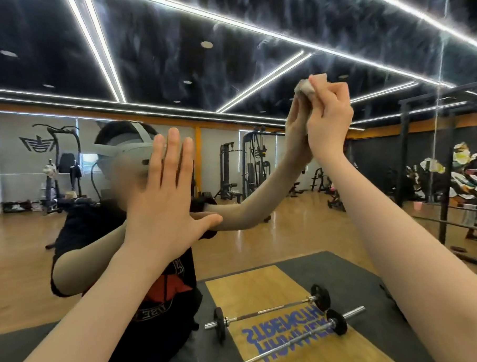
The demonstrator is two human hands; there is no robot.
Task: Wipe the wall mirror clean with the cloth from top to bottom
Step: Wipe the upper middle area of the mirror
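The wall mirror (226, 58) fills nearly the whole view and shows hazy wipe streaks across its upper part. My right hand (328, 114) is raised high at the centre right and grips a crumpled beige cloth (305, 88) against the glass. My left hand (164, 195) is lower, at the centre left, pressed flat on the mirror with its fingers straight and spread. The reflection shows a person in a black shirt with a white headset, and both arms mirrored.
Reflected in the glass are a gym with a wooden floor, weight machines (254, 166), a black rack (447, 177) at the right, and a barbell (270, 310) lying on a lifting platform (264, 286) low in the view.
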